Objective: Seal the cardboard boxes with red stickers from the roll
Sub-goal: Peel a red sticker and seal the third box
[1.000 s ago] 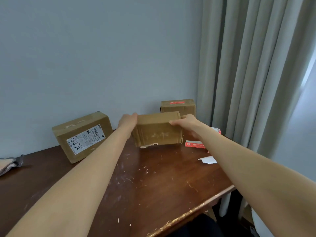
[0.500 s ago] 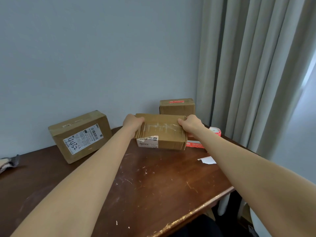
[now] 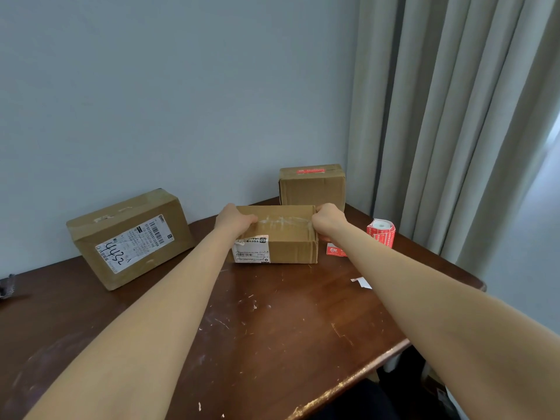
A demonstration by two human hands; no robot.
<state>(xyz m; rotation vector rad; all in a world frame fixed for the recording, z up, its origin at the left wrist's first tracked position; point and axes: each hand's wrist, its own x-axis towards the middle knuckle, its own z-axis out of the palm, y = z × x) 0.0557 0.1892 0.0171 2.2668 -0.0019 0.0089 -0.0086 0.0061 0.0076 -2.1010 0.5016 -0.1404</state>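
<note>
A small cardboard box with a white label on its front stands on the brown table. My left hand grips its left end and my right hand grips its right end. Clear tape residue runs along its top. Behind it at the wall stands another box with a red sticker across its top seam. A larger box with a shipping label lies at the left. The roll of red stickers stands at the right, and a loose red sticker lies beside the held box.
Grey curtains hang at the right, close to the table's corner. A scrap of white backing paper lies on the table. A dark cloth item pokes in at the left edge. The near table edge is chipped.
The held box was tipped on its edge, then turned so that its taped top faces up, and it has come down flat on the table, nearer to me. Both hands kept hold.
</note>
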